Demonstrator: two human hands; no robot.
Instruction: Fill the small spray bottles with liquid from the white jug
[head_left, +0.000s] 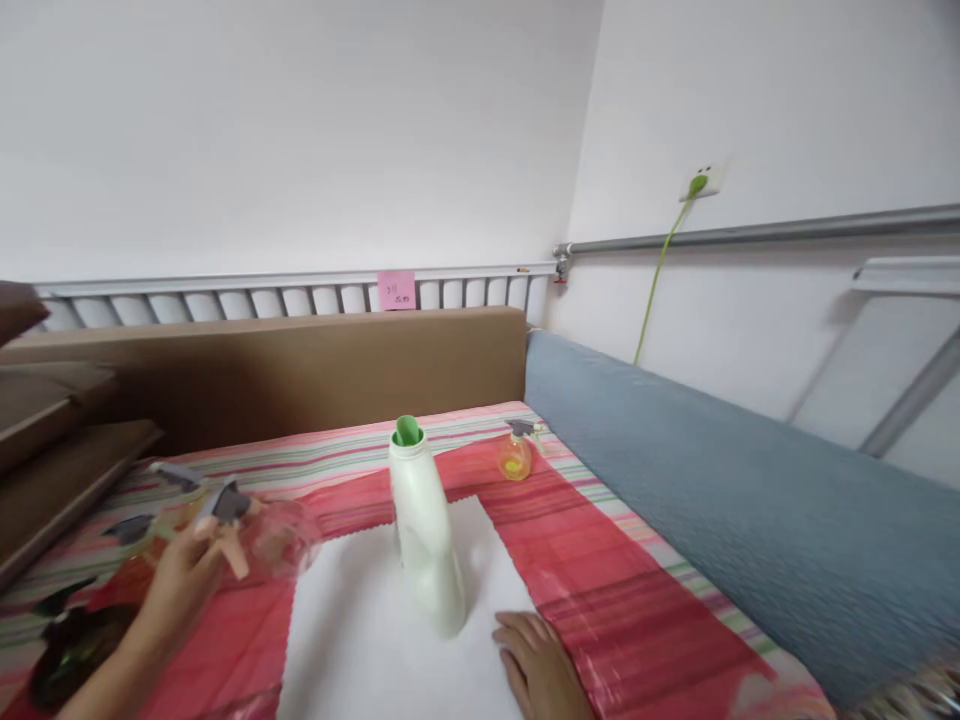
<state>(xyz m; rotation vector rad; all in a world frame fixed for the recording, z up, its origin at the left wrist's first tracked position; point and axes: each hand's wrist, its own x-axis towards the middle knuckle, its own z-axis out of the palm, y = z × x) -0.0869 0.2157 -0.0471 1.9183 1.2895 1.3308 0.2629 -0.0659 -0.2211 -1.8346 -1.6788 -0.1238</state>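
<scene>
1 spray bottle [283, 540] is being gripped by the left hand [180, 572], left of the still-capped white bottle [424, 540]; the right hand [537, 664] is resting open beside it.

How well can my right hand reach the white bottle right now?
Probably yes: the right hand rests open on the white sheet just beside the white bottle, with nothing between them.

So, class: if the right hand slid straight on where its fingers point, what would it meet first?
Probably the base of the white bottle, just beyond the right hand; depth is unclear.
</scene>
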